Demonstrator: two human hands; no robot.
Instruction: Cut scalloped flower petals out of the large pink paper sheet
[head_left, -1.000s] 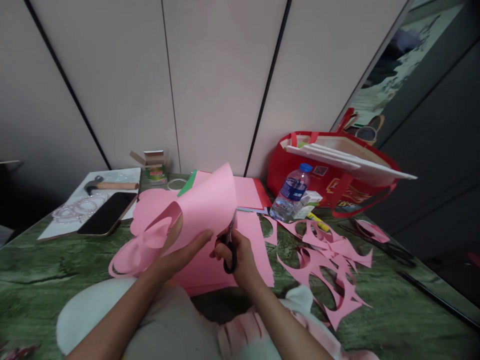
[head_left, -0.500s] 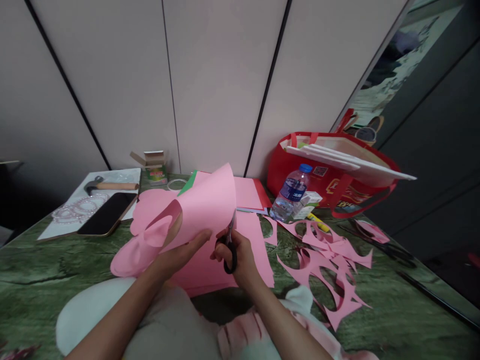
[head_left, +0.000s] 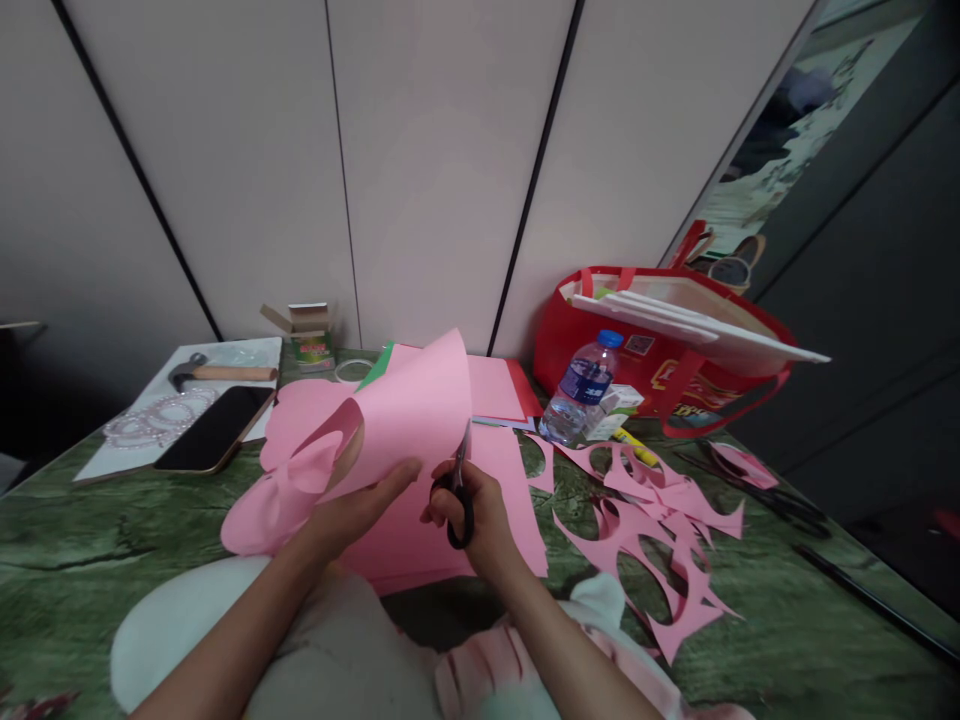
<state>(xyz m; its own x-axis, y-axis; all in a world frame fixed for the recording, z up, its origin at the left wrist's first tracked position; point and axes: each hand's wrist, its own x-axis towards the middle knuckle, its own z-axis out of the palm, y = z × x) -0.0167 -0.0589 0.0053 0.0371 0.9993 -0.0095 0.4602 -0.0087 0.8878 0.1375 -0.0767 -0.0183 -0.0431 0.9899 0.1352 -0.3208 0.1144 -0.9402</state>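
Note:
A large pink paper sheet (head_left: 420,400) curls up in front of me, held by my left hand (head_left: 367,510), whose thumb presses on its front while the other fingers are hidden behind. My right hand (head_left: 480,515) grips a pair of scissors (head_left: 460,505) with black handles, fingers through the loops. The blades point upward at the sheet's right edge. Under the sheet lies a stack of pink paper (head_left: 517,500). Left of it are pink cut-out shapes (head_left: 251,515), partly overlapped by the curled sheet.
Pink paper scraps (head_left: 660,540) lie to the right. Behind them stand a water bottle (head_left: 581,385), a small white box (head_left: 615,410) and a red bag (head_left: 555,325). At left are a phone (head_left: 217,430), a hammer (head_left: 232,372) and a small open carton (head_left: 311,340). A plush toy (head_left: 345,650) sits before me.
Hardly anything differs: the scissors, the sheet and both hands keep nearly the same place, and the view has shifted very slightly.

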